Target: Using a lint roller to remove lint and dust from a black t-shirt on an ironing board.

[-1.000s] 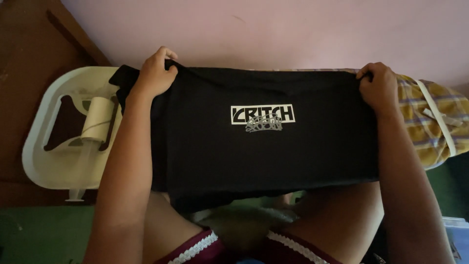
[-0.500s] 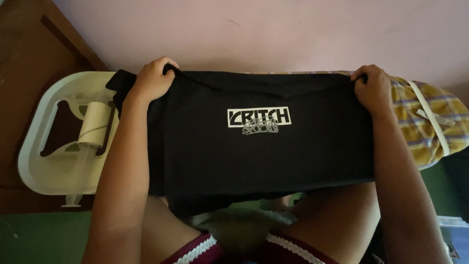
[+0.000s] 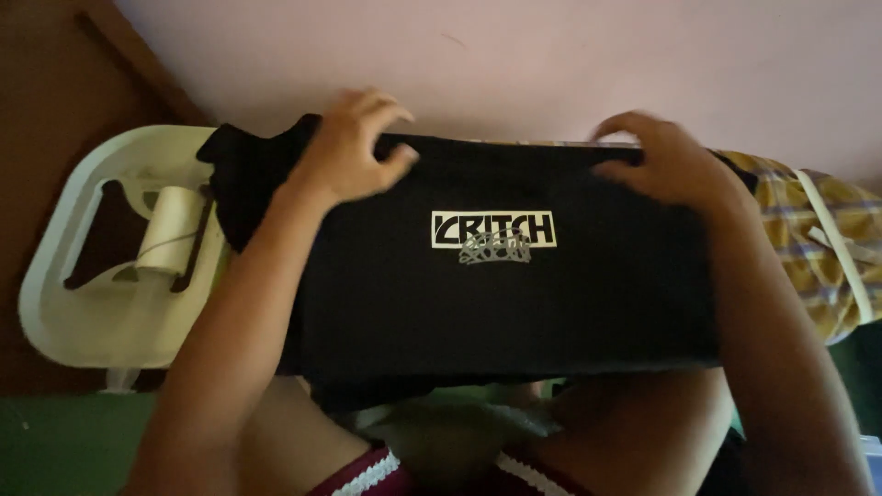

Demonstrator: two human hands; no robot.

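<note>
A black garment [image 3: 496, 294] with a white printed emblem lies folded across my lap, spread wide from left to right. My left hand [image 3: 354, 152] rests on its upper left part, fingers spread and slightly lifted, gripping nothing. My right hand [image 3: 666, 165] lies palm down on the upper right edge, fingers apart. Both hands are blurred by motion. My bare knees and dark red shorts with white trim [image 3: 367, 473] show below the garment.
A cream plastic stool or stand [image 3: 83, 303] with a pale roll [image 3: 170, 230] in it sits at the left, partly under the garment's corner. A yellow checked cloth [image 3: 818, 248] with a white strap lies at the right. A pink wall [image 3: 551, 64] is behind.
Both hands have let go of the garment's top corners and moved inward along its upper edge, now resting flat with fingers spread.
</note>
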